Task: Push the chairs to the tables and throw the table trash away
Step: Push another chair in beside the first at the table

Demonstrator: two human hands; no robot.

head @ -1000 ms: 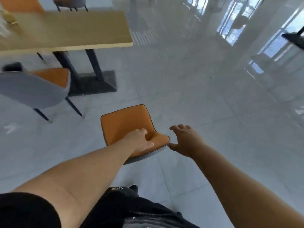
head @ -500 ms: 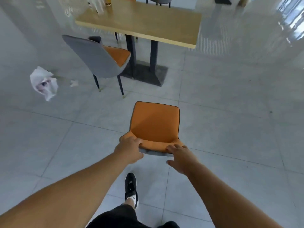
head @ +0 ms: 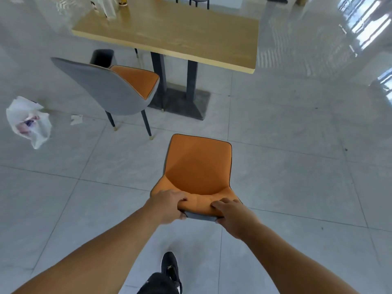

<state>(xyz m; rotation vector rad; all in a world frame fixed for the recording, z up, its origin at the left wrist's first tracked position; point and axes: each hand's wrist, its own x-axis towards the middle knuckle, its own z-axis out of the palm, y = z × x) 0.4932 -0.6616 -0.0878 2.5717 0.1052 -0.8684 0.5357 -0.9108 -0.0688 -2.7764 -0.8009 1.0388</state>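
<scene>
Orange padding covers the near chair, which stands on the tiled floor, well short of the wooden desk. Both hands clamp its backrest top: the left hand and right hand each curl their fingers over the rim. A second chair sits angled near the desk's front left corner. A crumpled white bag and a paper scrap lie on the floor at left.
</scene>
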